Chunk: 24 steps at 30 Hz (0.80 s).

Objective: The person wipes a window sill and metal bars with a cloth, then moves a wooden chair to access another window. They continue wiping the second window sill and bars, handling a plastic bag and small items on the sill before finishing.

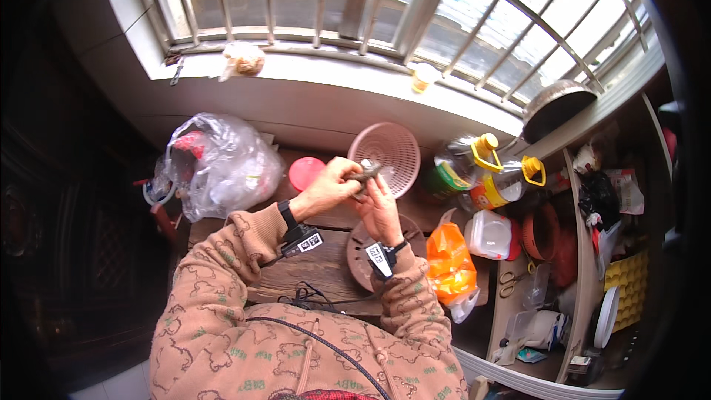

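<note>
A small dark grey-brown object (366,172) is pinched between both hands over the wooden table. Blur and fingers keep me from telling what it is. My left hand (331,182) grips it from the left, fingertips curled over its side. From below, my right hand (381,208) has its fingers up against it. Just behind the hands stands a pink perforated plastic basket (408,150), tilted towards me. A brown round plastic tray (358,255) with slots lies under my right wrist. Beyond my left hand is a pink-red round lid or dish (305,173).
A clear plastic bag (239,161) of things fills the left back. On the right are oil bottles with yellow caps (483,150), an orange plastic bag (451,261) and a clear container (490,234). Scissors (507,283) lie on a shelf. Black cables (308,297) lie near my body.
</note>
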Each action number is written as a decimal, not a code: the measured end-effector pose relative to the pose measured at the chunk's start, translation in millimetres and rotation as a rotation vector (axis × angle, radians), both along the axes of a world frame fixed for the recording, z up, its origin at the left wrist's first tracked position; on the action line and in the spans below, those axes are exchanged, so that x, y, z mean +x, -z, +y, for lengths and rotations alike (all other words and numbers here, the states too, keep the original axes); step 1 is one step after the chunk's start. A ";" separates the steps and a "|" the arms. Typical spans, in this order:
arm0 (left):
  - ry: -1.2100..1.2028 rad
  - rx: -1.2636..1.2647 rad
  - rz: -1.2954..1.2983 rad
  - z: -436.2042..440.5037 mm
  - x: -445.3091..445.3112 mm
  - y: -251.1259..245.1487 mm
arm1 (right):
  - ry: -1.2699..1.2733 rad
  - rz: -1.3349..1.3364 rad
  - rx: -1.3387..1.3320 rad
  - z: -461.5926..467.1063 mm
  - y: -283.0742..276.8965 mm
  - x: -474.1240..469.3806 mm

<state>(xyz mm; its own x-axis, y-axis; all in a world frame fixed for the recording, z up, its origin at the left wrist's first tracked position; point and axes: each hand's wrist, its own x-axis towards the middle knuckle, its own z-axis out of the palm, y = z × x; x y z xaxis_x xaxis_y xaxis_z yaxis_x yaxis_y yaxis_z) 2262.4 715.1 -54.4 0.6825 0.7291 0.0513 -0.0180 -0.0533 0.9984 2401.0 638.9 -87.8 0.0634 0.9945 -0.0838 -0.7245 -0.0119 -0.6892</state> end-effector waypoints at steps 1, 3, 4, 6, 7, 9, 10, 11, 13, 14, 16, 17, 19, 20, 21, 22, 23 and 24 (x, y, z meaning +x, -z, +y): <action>0.092 -0.021 0.142 6.3 -14.9 -1.7 | 0.052 -0.014 -0.075 0.4 5.6 -10.5; 0.326 -0.403 0.098 25.6 -53.3 -11.9 | 0.107 -0.034 -0.079 0.4 11.0 -25.1; 0.305 -0.366 0.077 40.8 -69.3 -19.1 | 0.141 -0.057 -0.099 1.8 11.1 -30.0; 0.146 -0.163 -0.066 74.8 -99.5 -30.7 | 0.195 -0.055 -0.128 5.9 8.7 -41.6; -0.058 0.153 -0.052 99.2 -114.7 -37.0 | 0.226 -0.063 -0.151 10.5 6.0 -48.0; -0.612 0.655 0.058 152.3 -140.8 -47.0 | 0.214 -0.118 -0.158 21.3 -1.0 -59.6; -0.720 0.954 0.208 185.9 -155.8 -54.3 | 0.205 -0.166 -0.163 27.8 -4.6 -65.6; -0.842 0.880 0.478 208.6 -160.9 -55.6 | 0.186 -0.193 -0.141 34.6 -7.6 -73.1; -0.833 0.946 0.628 248.9 -172.5 -56.0 | 0.165 -0.236 -0.161 49.6 -15.4 -85.6; -0.797 0.895 0.711 266.0 -175.9 -54.7 | 0.156 -0.244 -0.114 59.1 -18.3 -93.2; -0.777 0.817 0.827 287.5 -179.9 -44.0 | 0.149 -0.393 -0.095 76.2 -25.9 -102.1; -0.708 0.790 0.797 297.3 -183.0 -39.4 | 0.155 -0.465 -0.120 85.8 -30.0 -105.1; -0.619 0.794 0.707 313.7 -189.1 -32.7 | 0.104 -0.587 -0.065 104.4 -39.9 -104.1; -0.695 0.786 0.492 315.4 -190.1 -28.0 | 0.144 -0.592 -0.026 116.4 -42.1 -106.9; -0.734 0.796 0.403 318.2 -192.7 -27.4 | 0.175 -0.607 0.004 128.3 -44.3 -108.9; -0.726 0.576 0.164 321.7 -197.7 -30.7 | 0.185 -0.739 -0.019 138.5 -49.3 -105.2; -0.681 0.270 0.021 323.3 -204.2 -36.3 | 0.189 -0.860 -0.044 149.0 -53.2 -101.8; -0.636 0.224 -0.249 321.8 -212.8 -42.9 | 0.226 -0.926 -0.034 162.1 -55.2 -100.6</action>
<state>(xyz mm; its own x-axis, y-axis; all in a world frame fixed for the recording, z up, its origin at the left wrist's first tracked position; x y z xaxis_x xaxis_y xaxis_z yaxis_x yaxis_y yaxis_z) 2049.7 1036.9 -11.5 0.0774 0.9355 0.3448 -0.1411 -0.3321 0.9326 2300.5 800.9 -32.7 0.3091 0.9486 0.0674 0.1211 0.0310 -0.9922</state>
